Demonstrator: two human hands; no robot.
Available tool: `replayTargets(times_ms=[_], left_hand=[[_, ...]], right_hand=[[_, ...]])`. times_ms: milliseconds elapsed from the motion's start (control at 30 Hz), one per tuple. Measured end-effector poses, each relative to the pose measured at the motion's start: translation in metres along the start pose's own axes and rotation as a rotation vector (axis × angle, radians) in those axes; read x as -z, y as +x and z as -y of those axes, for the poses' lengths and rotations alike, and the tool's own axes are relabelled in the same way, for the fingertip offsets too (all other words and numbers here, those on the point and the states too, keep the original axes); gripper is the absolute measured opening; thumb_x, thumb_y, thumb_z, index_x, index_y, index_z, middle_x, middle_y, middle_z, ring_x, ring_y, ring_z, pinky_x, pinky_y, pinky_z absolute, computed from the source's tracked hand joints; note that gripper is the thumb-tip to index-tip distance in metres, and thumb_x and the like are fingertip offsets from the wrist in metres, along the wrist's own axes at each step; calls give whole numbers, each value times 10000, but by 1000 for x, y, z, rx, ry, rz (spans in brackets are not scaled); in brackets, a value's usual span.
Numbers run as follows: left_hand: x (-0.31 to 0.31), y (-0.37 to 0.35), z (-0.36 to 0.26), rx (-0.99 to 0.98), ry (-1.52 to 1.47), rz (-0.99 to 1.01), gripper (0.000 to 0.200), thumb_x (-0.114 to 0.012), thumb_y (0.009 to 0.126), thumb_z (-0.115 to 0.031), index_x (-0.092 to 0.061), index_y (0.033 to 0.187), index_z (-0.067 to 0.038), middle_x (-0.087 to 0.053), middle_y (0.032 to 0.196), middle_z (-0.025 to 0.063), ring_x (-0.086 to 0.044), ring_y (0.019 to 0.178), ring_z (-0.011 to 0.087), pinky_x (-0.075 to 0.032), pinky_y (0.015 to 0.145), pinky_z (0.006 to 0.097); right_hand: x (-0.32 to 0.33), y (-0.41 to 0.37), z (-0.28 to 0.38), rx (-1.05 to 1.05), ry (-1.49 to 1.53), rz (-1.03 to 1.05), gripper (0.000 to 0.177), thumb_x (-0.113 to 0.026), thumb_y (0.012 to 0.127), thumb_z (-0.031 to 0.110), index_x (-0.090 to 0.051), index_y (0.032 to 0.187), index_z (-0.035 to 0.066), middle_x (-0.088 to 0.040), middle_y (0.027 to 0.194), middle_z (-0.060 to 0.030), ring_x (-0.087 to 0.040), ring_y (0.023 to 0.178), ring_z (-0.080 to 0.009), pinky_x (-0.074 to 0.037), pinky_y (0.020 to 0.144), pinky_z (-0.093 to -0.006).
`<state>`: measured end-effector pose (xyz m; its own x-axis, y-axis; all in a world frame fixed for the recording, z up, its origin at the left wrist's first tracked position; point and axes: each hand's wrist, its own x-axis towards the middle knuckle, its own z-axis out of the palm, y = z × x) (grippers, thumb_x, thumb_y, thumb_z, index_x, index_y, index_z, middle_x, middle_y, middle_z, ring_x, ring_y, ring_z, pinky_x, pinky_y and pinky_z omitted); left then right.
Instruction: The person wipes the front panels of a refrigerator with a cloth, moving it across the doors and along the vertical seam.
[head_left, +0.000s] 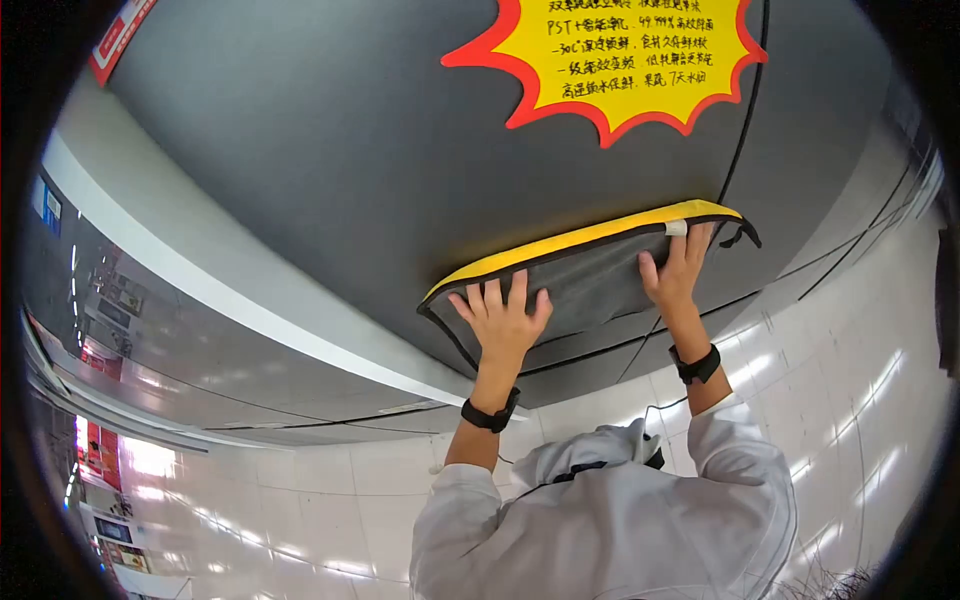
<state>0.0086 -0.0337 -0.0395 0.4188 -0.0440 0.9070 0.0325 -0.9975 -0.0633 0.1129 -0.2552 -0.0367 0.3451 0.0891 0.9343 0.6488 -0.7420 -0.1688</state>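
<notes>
A two-sided cloth [598, 284], grey on the face with a yellow strip showing along the top and black edging, lies against a dark grey fridge door [330, 150]. My left hand [503, 318] rests on its grey side near the left end, fingers spread and pointing up to the edging. Near the right end, by a small white label [676, 228], my right hand [673, 275] presses on the cloth with fingers stretched out and thumb apart. A black loop hangs off the right corner. Both wrists carry black bands.
A yellow and red star-shaped sign [630, 60] with handwriting is fixed to the door above the cloth. A dark seam runs down the door at right. Shiny pale floor tiles [310, 490] lie below, and a light side panel [190, 255] borders the left.
</notes>
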Motion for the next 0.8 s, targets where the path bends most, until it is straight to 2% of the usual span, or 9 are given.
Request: replayTargets(times_ms=[133, 200, 267, 367, 533, 633, 667, 733, 800], left_hand=[[0, 0, 5, -30, 13, 1, 526, -570, 641, -372, -444, 1084, -118, -328, 1094, 179, -257, 1068, 399, -100, 894, 621], [4, 1, 13, 19, 30, -29, 524, -569, 636, -362, -443, 1085, -123, -328, 1093, 182, -275, 1050, 399, -104, 894, 622], [10, 0, 28, 33, 39, 35, 519, -544, 656, -356, -427, 1097, -108, -299, 1143, 201, -249, 1090, 413, -96, 899, 624], [7, -12, 52, 30, 127, -53, 543, -483, 711, -393, -359, 1138, -81, -228, 1228, 222, -134, 1183, 427, -85, 910, 622], [-9, -19, 53, 32, 90, -77, 547, -476, 715, -388, -346, 1139, -68, -234, 1220, 222, -140, 1172, 435, -72, 904, 627], [-13, -10, 24, 105, 9, 104, 482, -517, 683, -374, -437, 1038, -58, -312, 1095, 219, -227, 1088, 449, -60, 892, 632], [-30, -19, 19, 31, -31, -17, 441, -542, 657, -362, -492, 986, -73, -357, 1022, 201, -268, 1047, 428, -59, 894, 627], [-35, -10, -1, 57, -135, 140, 403, -558, 648, -346, -531, 971, -106, -401, 985, 166, -302, 1023, 399, -67, 900, 614], [-42, -6, -14, 30, -129, 67, 389, -560, 651, -341, -543, 969, -119, -411, 979, 151, -318, 1010, 386, -75, 906, 603]], right_hand=[[0, 4, 19, -91, 56, 9, 668, -583, 665, 334, -344, 1163, -43, -195, 1268, -275, -167, 1172, -463, -148, 940, -549], [0, 5, 28, -46, 110, 56, 627, -521, 691, 269, -310, 1172, -73, -143, 1275, -307, -103, 1185, -473, -91, 967, -509], [-7, 6, 39, -22, 121, 50, 632, -518, 714, 319, -319, 1176, -65, -154, 1278, -291, -116, 1184, -465, -96, 959, -524], [-27, -7, 51, 52, 89, 20, 659, -583, 677, 399, -376, 1127, -36, -252, 1227, -248, -179, 1170, -425, -136, 936, -560], [-41, -15, 37, 41, -2, 28, 604, -526, 710, 467, -426, 1067, -9, -299, 1198, -217, -207, 1167, -396, -168, 930, -547], [-36, -3, 10, 73, -21, -30, 647, -462, 722, 535, -448, 1081, -4, -325, 1193, -205, -263, 1132, -415, -198, 923, -528], [-43, -12, -5, 53, -47, -87, 662, -462, 723, 532, -435, 1100, -12, -298, 1222, -224, -254, 1135, -432, -193, 928, -518], [-38, -9, -24, -17, -24, -42, 645, -482, 724, 471, -400, 1134, -19, -261, 1250, -244, -221, 1156, -442, -174, 944, -509], [-34, -10, -31, -35, -18, -49, 644, -487, 720, 434, -372, 1152, -30, -239, 1257, -260, -204, 1166, -444, -163, 950, -502]])
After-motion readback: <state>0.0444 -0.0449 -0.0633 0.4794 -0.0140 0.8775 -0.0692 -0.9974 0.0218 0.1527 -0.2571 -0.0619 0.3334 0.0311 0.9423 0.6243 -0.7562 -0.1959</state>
